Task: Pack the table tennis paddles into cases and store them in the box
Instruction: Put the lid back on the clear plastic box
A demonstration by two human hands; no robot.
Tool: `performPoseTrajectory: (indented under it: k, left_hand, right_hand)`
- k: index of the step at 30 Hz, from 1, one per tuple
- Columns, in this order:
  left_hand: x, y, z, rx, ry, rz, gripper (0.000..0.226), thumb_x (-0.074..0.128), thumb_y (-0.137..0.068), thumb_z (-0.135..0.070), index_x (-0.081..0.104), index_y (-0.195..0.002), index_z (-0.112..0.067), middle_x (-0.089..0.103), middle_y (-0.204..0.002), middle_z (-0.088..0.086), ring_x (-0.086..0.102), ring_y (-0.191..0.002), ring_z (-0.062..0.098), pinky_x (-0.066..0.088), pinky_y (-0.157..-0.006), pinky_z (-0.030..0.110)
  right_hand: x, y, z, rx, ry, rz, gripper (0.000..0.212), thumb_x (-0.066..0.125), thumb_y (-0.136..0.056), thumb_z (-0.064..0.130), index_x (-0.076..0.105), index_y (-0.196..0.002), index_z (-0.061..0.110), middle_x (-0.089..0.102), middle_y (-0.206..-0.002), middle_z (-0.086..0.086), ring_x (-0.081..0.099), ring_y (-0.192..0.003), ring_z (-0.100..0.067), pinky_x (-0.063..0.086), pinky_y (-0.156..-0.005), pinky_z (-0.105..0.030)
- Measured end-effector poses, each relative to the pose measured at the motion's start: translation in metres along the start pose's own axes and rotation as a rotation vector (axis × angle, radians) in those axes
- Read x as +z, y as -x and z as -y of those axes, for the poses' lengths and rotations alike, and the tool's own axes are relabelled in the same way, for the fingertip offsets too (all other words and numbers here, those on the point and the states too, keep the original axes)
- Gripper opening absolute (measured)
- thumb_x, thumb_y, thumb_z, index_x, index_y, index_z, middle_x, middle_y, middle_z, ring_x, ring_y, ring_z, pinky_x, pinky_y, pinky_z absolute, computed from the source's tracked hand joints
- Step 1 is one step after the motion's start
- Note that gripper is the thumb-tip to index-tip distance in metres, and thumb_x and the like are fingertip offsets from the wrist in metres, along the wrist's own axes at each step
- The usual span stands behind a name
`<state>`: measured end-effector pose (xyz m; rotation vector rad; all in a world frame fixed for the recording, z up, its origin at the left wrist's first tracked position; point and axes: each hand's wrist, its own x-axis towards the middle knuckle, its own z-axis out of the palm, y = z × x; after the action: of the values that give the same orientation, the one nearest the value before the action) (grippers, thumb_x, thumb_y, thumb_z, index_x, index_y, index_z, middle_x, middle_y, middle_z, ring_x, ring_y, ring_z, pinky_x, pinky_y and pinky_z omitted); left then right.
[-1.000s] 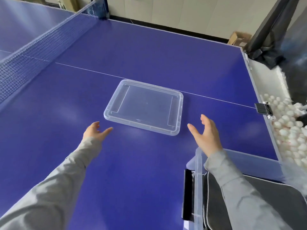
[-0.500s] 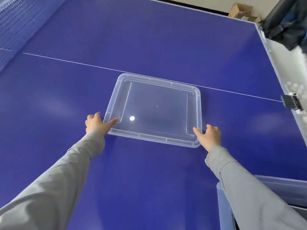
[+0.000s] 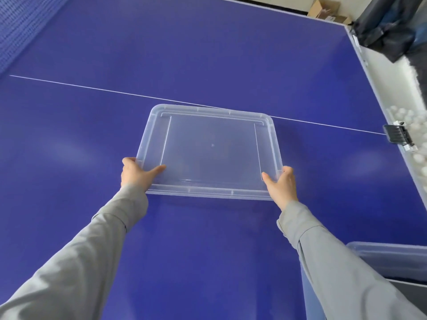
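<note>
A clear plastic box lid (image 3: 211, 148) hangs tilted just above the blue table tennis table (image 3: 208, 54), near edge raised. My left hand (image 3: 136, 175) grips its near left corner, thumb on top. My right hand (image 3: 280, 184) grips the near right corner the same way. The clear storage box (image 3: 392, 259) shows at the bottom right, partly hidden by my right sleeve, with a dark case (image 3: 413, 291) inside it. No bare paddles are in view.
The net (image 3: 20, 26) runs along the far left. Past the table's right edge lie white balls (image 3: 406, 116) on a white surface, a black clip (image 3: 397, 135) on the edge, a dark bag (image 3: 390, 26) and cardboard boxes (image 3: 323, 8) at the far right.
Both hands went from open above the table to gripping the lid's near corners. The lid has come up off the table and toward me.
</note>
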<state>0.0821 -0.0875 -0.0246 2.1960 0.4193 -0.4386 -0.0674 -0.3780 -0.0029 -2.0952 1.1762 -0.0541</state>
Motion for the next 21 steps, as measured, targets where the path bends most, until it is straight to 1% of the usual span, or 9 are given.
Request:
performPoseTrajectory:
  k: [3,5,7,9,10,12,16,18,21]
  left_hand:
    - [-0.007,0.018,-0.003,-0.017,0.075,-0.008,0.078,0.081,-0.068,-0.040,0.035,-0.125,-0.013,0.049,-0.124,0.003,0.046,-0.096,0.021,0.037,-0.077,0.034]
    - [-0.013,0.034,-0.006,-0.007,0.117,-0.036,0.080,0.082,-0.066,-0.040,0.037,-0.126,-0.015,0.049,-0.125,0.002,0.047,-0.097,0.021,0.038,-0.079,0.033]
    - [-0.020,0.055,-0.012,0.010,0.148,-0.059,0.081,0.083,-0.064,-0.042,0.041,-0.128,-0.015,0.052,-0.125,0.002,0.051,-0.103,0.022,0.040,-0.081,0.033]
    - [-0.028,0.079,-0.020,0.049,0.128,-0.054,0.071,0.083,-0.062,-0.045,0.053,-0.118,-0.011,0.060,-0.112,0.004,0.056,-0.102,0.027,0.043,-0.078,0.033]
    - [-0.031,0.092,-0.024,0.074,0.131,-0.050,0.060,0.083,-0.061,-0.045,0.057,-0.104,-0.010,0.060,-0.095,0.004,0.056,-0.091,0.028,0.043,-0.070,0.032]
    - [-0.034,0.124,-0.032,0.117,0.182,-0.042,0.048,0.084,-0.060,-0.043,0.054,-0.082,-0.012,0.046,-0.070,-0.002,0.045,-0.069,0.022,0.034,-0.054,0.028]
    - [-0.024,0.200,-0.044,0.224,0.258,-0.019,0.041,0.085,-0.063,-0.034,0.050,-0.072,-0.014,0.038,-0.064,-0.003,0.036,-0.059,0.019,0.030,-0.052,0.027]
    - [-0.012,0.245,-0.048,0.269,0.290,-0.005,0.045,0.087,-0.056,-0.037,0.055,-0.078,-0.014,0.043,-0.065,-0.003,0.040,-0.060,0.018,0.033,-0.054,0.027]
    - [0.017,0.313,-0.049,0.323,0.291,-0.001,0.051,0.076,-0.048,-0.048,0.058,-0.085,-0.017,0.052,-0.071,-0.004,0.048,-0.063,0.016,0.038,-0.057,0.028]
  right_hand:
    - [-0.021,0.006,0.007,-0.053,0.000,-0.030,0.060,0.063,-0.087,0.030,0.034,-0.133,0.003,0.042,-0.135,-0.013,0.049,-0.111,-0.028,0.039,-0.095,-0.039]
    - [-0.039,0.013,0.010,-0.099,-0.018,-0.063,0.057,0.064,-0.086,0.028,0.038,-0.130,0.003,0.044,-0.132,-0.012,0.048,-0.093,-0.022,0.041,-0.093,-0.039]
    - [-0.061,0.022,0.011,-0.141,-0.048,-0.095,0.057,0.065,-0.085,0.027,0.039,-0.130,0.005,0.045,-0.132,-0.011,0.045,-0.085,-0.016,0.043,-0.093,-0.040]
    - [-0.087,0.031,0.009,-0.180,-0.072,-0.134,0.058,0.066,-0.084,0.028,0.040,-0.131,0.006,0.046,-0.132,-0.010,0.047,-0.087,-0.016,0.043,-0.093,-0.039]
    - [-0.102,0.036,0.006,-0.198,-0.079,-0.155,0.059,0.067,-0.084,0.029,0.040,-0.132,0.007,0.046,-0.132,-0.010,0.049,-0.094,-0.019,0.041,-0.093,-0.037]
    - [-0.133,0.046,-0.004,-0.221,-0.092,-0.189,0.062,0.067,-0.083,0.032,0.041,-0.134,0.007,0.048,-0.134,-0.009,0.049,-0.115,-0.024,0.039,-0.095,-0.035]
    - [-0.195,0.070,-0.044,-0.233,-0.096,-0.246,0.064,0.069,-0.082,0.034,0.044,-0.134,0.007,0.051,-0.136,-0.011,0.047,-0.125,-0.028,0.039,-0.099,-0.037]
    - [-0.225,0.084,-0.073,-0.230,-0.098,-0.273,0.064,0.070,-0.082,0.033,0.045,-0.134,0.007,0.053,-0.134,-0.013,0.048,-0.123,-0.031,0.040,-0.098,-0.038]
    - [-0.271,0.105,-0.124,-0.217,-0.108,-0.303,0.062,0.070,-0.082,0.030,0.046,-0.134,0.007,0.055,-0.132,-0.014,0.050,-0.122,-0.031,0.039,-0.097,-0.038]
